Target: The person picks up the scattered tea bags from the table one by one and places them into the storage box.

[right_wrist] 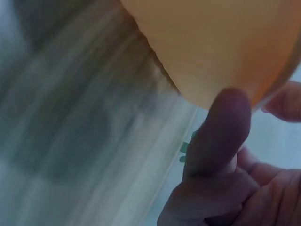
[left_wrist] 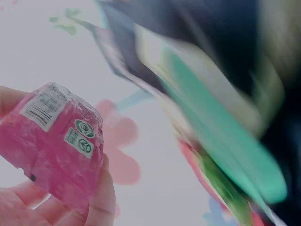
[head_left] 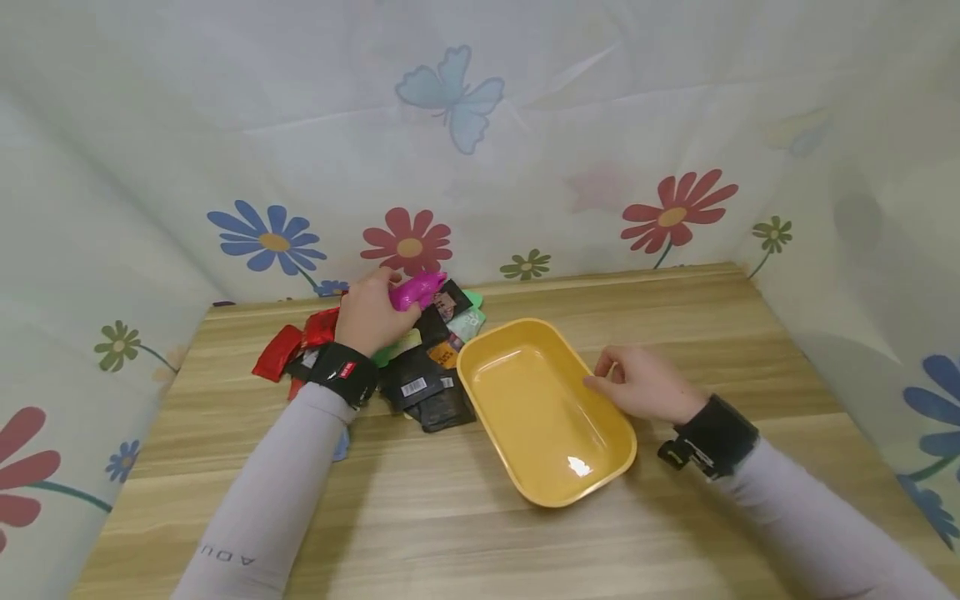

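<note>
A shiny pink packet [head_left: 417, 292] is held between the thumb and fingers of my left hand [head_left: 372, 312], above the far side of a pile of small packets [head_left: 412, 379]. The left wrist view shows this pink packet [left_wrist: 61, 136] close up, with a white barcode label and small printed marks. At the rim of a yellow tray [head_left: 487, 417], my right hand [head_left: 645, 385] pinches the right edge with thumb and finger. In the right wrist view the thumb [right_wrist: 225, 127] lies against the tray's wall [right_wrist: 211, 52]. The tray has nothing in it.
Red packets [head_left: 279, 352] lie at the pile's left, black ones [head_left: 442, 408] at its front, a green-toned one [head_left: 467, 323] at its back right. The wooden table [head_left: 420, 533] ends at a flower-printed cloth backdrop [head_left: 525, 183], with cloth at both sides too.
</note>
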`<action>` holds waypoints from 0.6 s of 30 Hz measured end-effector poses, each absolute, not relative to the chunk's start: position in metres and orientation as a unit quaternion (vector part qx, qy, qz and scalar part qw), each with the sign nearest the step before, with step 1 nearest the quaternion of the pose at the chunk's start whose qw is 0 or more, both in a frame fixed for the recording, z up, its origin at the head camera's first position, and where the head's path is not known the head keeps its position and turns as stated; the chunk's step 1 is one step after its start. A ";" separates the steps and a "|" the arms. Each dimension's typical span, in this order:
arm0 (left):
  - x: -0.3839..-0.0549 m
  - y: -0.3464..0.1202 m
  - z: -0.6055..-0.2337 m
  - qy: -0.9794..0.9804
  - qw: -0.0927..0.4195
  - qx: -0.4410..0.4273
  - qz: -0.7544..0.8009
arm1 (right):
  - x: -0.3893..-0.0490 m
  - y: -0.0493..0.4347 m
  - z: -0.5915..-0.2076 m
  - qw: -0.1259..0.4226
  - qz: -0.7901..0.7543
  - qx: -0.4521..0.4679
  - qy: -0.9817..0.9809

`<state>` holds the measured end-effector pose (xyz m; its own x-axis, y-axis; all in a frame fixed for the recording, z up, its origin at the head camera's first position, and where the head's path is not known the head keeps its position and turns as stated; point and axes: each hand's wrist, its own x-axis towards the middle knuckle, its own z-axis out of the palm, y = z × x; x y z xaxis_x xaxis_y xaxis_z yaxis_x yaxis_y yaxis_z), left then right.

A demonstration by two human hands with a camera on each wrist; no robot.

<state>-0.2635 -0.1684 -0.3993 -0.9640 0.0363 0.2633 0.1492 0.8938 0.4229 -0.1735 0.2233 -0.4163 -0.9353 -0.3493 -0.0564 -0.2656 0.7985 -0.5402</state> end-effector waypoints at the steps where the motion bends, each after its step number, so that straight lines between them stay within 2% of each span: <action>1: -0.258 -0.164 -0.396 -0.961 0.125 -0.059 -0.238 | -0.173 0.224 -0.419 0.079 -0.274 -0.170 0.943; 10: -0.214 -0.114 -0.383 -0.935 0.123 -0.211 -0.257 | -0.147 0.226 -0.431 0.087 -0.294 -0.191 0.932; 18: -0.191 -0.070 -0.394 -0.914 0.128 -0.320 -0.214 | -0.113 0.225 -0.438 0.109 -0.347 -0.187 0.912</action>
